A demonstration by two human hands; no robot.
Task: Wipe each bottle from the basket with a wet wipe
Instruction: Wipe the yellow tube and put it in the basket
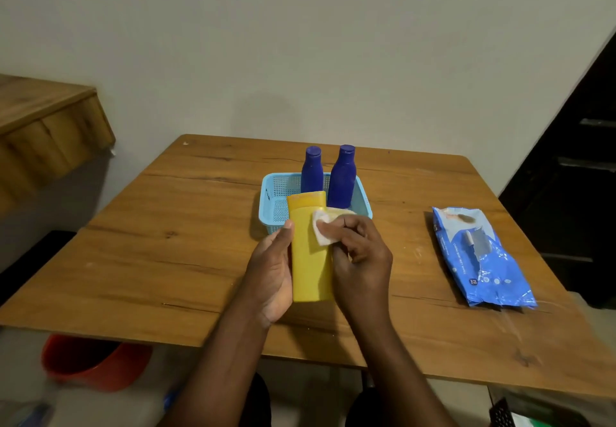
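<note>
A plain pale wall [300, 43] backs a wooden table with a dark-grained brown top [166, 243], and a second wooden ledge [43, 120] juts in at the far left. Below the table's near left edge sits a red round bucket [93, 363].

Near the far middle of the table stands a light blue perforated plastic basket [276, 203]. Two dark blue plastic bottles with matching caps stand upright in it: the left blue bottle [312, 173] and, just beside it, the slightly taller-looking right blue bottle [341, 180].

In front of the basket, above the table, the person holds a tall yellow plastic bottle with a flat yellow cap [310, 260], its cap pointing away toward the basket. The left hand [271, 273] is clamped around the bottle's left side, thumb lying along the edge near the top and palm cupping the lower body. The right hand [360, 260] is closed on a small folded white wet wipe [321, 230], pinching it with its fingers and pressing it against the bottle's upper right face, just under the cap. The two hands sit close together with the bottle between them.

Well apart to the right lies a blue and white soft plastic pack of wet wipes [480, 256], flat on the table near its right edge.
</note>
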